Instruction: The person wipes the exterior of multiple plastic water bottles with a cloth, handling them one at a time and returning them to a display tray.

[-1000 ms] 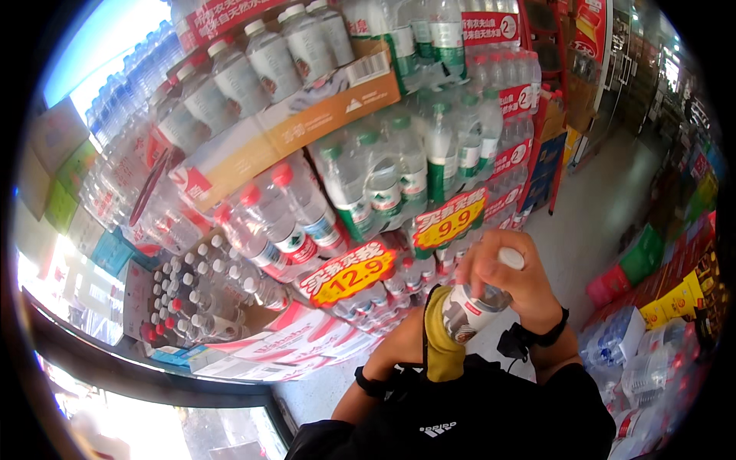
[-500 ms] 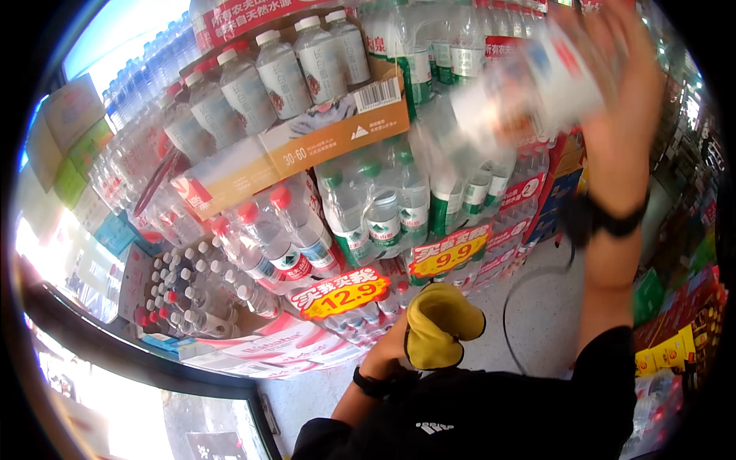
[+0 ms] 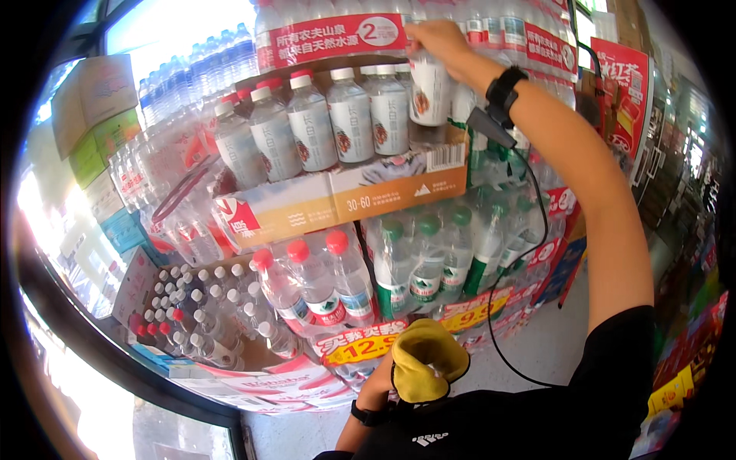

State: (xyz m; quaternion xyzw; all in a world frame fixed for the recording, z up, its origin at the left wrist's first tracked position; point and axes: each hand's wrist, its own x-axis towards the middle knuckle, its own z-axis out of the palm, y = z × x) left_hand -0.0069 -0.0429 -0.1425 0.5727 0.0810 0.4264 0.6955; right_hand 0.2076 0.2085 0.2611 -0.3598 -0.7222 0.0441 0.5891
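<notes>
My right hand [image 3: 438, 40] is closed around the upper part of a clear plastic bottle [image 3: 429, 96] with a white label. The bottle stands upright at the right end of an open cardboard carton [image 3: 337, 193], beside a row of matching bottles [image 3: 310, 126]; whether its base touches the carton floor is hidden. Low in the view, my left hand [image 3: 378, 386] grips a yellow cloth [image 3: 423, 360] with dark edging, which covers most of its fingers.
Below the carton are wrapped packs of red-capped bottles [image 3: 314, 280] and green-capped bottles [image 3: 425, 264]. A box of small bottles [image 3: 203, 307] stands at lower left. A black cable [image 3: 544, 207] hangs from a dark device [image 3: 491, 127] at my right wrist.
My right hand has carried the bottle from the upper right, leftward to the carton's right end. The view has shifted, and my left hand still holds the yellow cloth.
</notes>
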